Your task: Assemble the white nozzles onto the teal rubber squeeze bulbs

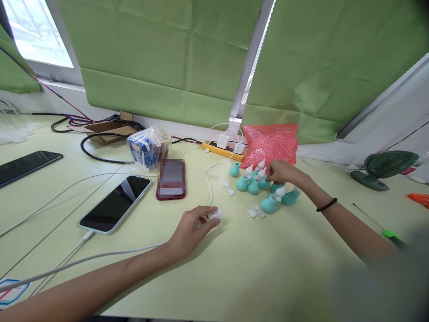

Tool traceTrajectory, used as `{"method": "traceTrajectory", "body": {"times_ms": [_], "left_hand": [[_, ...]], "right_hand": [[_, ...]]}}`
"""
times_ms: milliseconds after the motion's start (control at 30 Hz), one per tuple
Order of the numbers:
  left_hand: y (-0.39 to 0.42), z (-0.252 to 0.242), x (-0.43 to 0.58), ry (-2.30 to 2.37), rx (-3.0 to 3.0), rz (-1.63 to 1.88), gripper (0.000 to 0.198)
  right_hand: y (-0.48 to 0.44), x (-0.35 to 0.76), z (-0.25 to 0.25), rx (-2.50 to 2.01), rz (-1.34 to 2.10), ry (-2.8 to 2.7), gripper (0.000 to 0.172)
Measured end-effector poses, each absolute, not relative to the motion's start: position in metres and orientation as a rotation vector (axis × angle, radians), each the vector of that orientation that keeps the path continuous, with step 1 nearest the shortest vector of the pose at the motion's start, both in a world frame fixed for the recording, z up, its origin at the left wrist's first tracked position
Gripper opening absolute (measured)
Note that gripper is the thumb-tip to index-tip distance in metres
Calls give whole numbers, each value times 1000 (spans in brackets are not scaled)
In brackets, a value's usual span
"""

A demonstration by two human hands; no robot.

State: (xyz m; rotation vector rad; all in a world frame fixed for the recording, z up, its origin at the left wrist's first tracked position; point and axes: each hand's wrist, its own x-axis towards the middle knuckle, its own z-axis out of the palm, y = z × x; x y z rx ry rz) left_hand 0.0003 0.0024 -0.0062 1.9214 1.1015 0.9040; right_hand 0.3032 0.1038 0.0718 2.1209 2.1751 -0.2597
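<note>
My left hand (192,228) is over the middle of the table, thumb and fingers pinching a small clear plastic tube (215,214). To the right, my right hand (281,172) reaches into a cluster of teal rubber bulbs, its fingers bent and closed among them. Whatever those fingertips hold is hidden. Several bulbs carry white nozzles, such as the teal bulb (268,204) nearest me. One teal bulb (234,169) at the back left stands without a nozzle. Loose on the table lie a white nozzle (229,191), another white nozzle (250,213) and a clear tube (258,211).
A pink bubble-wrap bag (270,143) and a yellow power strip (214,148) are behind the bulbs. Leftward lie a red-cased phone (170,179), a charging phone (115,204) and white cables. A green fan (385,167) and a green-handled screwdriver (390,235) are at right.
</note>
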Motion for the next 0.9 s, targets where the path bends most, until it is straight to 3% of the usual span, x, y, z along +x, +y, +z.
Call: {"method": "traceTrajectory", "body": {"times_ms": [333,500,567,600,767,900], "left_hand": [[4,-12,0,991,1866,1097,17],[6,-13,0,970,1780,1194,21],[5,-10,0,956,1745,1208,17],[4,-9,0,952,1727,1219,15],[-2,-1,-1,959,1604,1242,14],[-2,1,-2,960,1661,1238,13]], "right_hand": [[93,296,86,2215,88,2166,10],[61,277,116,2547,1001,2228,21],[42,258,117,2505,1180,2466,23],[33,246,114,2434,1115,2638,23],[-1,189,71,1699,5,3135,15],[-6,167,41,1370,-318,3146,9]]}}
